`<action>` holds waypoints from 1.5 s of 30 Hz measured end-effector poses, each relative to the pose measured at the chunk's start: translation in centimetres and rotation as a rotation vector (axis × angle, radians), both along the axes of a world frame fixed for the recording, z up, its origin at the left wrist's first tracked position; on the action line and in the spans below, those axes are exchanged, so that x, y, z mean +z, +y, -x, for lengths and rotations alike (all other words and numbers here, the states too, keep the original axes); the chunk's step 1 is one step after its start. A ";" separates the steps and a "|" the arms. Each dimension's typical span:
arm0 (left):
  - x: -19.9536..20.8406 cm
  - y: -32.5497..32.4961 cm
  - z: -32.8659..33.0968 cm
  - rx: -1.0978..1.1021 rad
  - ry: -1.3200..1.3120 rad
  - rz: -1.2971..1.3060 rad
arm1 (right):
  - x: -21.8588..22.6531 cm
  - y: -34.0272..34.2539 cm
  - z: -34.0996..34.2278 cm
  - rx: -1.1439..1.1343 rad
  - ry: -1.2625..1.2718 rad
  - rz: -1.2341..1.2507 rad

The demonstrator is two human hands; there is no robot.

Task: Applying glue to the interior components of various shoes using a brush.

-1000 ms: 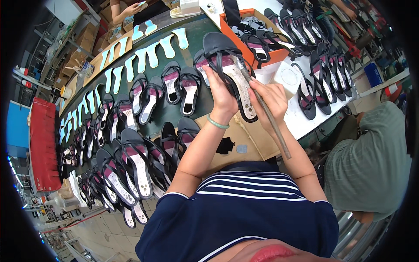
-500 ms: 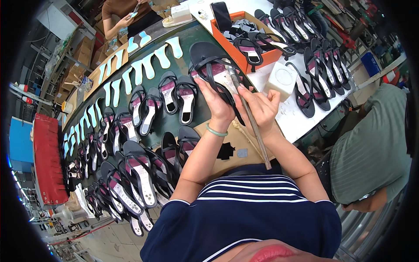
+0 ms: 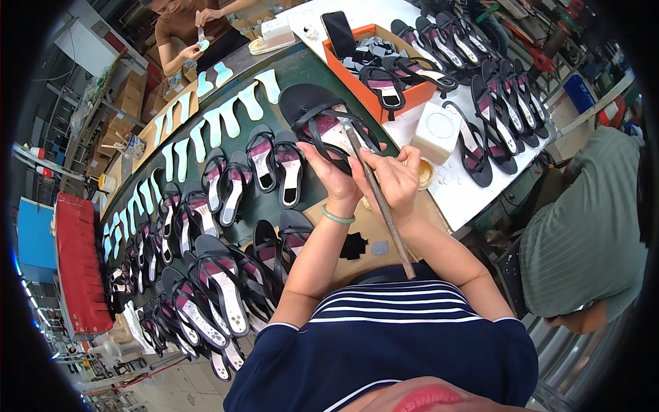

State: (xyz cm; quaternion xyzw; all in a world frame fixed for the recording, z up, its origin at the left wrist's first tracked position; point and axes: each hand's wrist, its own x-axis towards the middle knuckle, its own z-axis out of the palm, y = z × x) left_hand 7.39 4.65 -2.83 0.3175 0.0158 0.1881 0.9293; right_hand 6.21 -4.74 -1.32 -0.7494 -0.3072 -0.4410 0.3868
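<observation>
My left hand (image 3: 333, 177) supports a black strappy sandal (image 3: 302, 101) from beneath, with its fingers wrapped behind it. The sandal is tilted toward me and shows a whitish and maroon footbed between crossed straps. My right hand (image 3: 392, 184) pinches a long-handled brush (image 3: 386, 218) near its head. The brush's tip rests against the footbed among the straps. Its handle slants down toward my body. Below my hands lies a brown board (image 3: 362, 268) with black patches (image 3: 353, 246) and a small grey patch (image 3: 379, 248).
Rows of sandals (image 3: 223, 275) and white insoles (image 3: 233, 117) cover the green table (image 3: 302, 65) at left. To the right stand a white block-shaped container (image 3: 437, 130), a cream-rimmed tub (image 3: 425, 175) and an orange box (image 3: 384, 110) with a phone (image 3: 338, 34). Two people are nearby.
My hands, the sandal and the brush have shifted slightly left, and the brush's tip has moved over the footbed. The cream-rimmed tub has come into view beside my right hand.
</observation>
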 end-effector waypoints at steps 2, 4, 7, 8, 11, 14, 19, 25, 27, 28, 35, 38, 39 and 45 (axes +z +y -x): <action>-0.4 -0.1 -0.1 -0.001 0.003 0.026 | 0.0 0.0 0.0 0.010 0.021 -0.018; -0.6 -0.1 -0.1 -0.008 -0.017 0.024 | 0.1 0.0 0.2 0.018 0.049 -0.024; -1.5 0.4 -0.3 -0.027 -0.049 -0.041 | 0.5 0.1 0.2 0.022 0.054 -0.042; -1.6 0.3 -0.4 -0.033 -0.050 -0.024 | 0.6 0.2 0.3 0.024 0.060 -0.051; -1.7 0.2 -0.4 -0.037 -0.044 0.004 | 0.8 0.3 0.3 0.030 0.076 -0.076; -1.4 0.1 -0.2 -0.033 -0.032 0.000 | 1.1 0.4 0.4 0.038 0.090 -0.097; -1.3 -0.1 -0.5 -0.026 -0.100 0.043 | 1.3 0.3 0.7 0.063 0.126 -0.104; -1.3 0.0 -0.2 -0.043 -0.016 0.044 | 3.3 -1.4 1.2 0.056 0.290 0.044; -0.7 -0.3 -0.1 -0.004 0.033 0.093 | 4.2 -2.2 1.1 0.097 0.330 0.031; -0.6 -0.3 -0.2 -0.002 0.036 0.100 | 4.4 -2.4 1.1 0.116 0.349 0.025; -0.6 -0.3 -0.6 -0.076 -0.002 0.136 | 1.9 -1.7 0.0 0.192 0.131 0.002; -1.1 -0.2 -0.9 0.031 0.064 0.118 | 1.1 -1.3 -0.6 0.187 0.076 -0.007; -0.8 -0.4 -0.8 0.034 0.057 0.112 | 0.7 -1.2 -0.8 0.182 0.058 -0.005; -0.3 -0.5 -0.6 0.020 0.030 0.097 | -0.5 -0.6 -1.4 0.163 0.024 -0.064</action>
